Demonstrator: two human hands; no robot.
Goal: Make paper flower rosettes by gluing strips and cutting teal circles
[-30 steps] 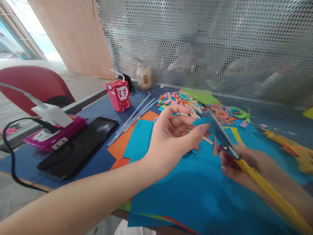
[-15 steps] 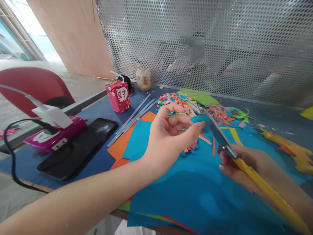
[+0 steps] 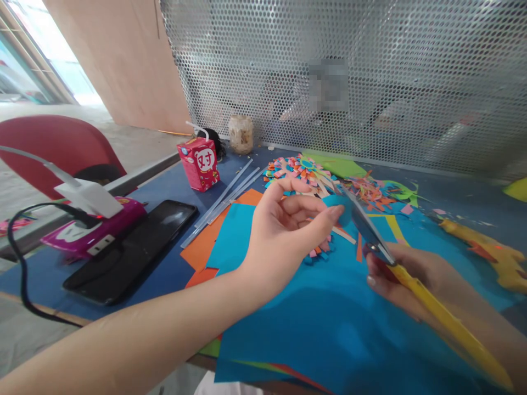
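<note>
A small rounded piece of blue paper is pinched between the thumb and a finger of my left hand. My right hand is closed around a pair of scissors with yellow handles. The metal blades point up and away, right beside the paper's right edge; whether they touch it I cannot tell. Below both hands lies a large blue sheet. Partly hidden behind my left hand are fringed paper flowers in pink, orange and blue.
A pink drink carton with a straw stands at the back left, near a glass jar. Clear thin sticks, a black phone and a purple power strip lie left. Paper scraps sit behind; a perforated metal panel rises beyond.
The scissors and the blue paper have shifted slightly left, and the paper has turned a little in my left fingers. Both hands keep their grip.
</note>
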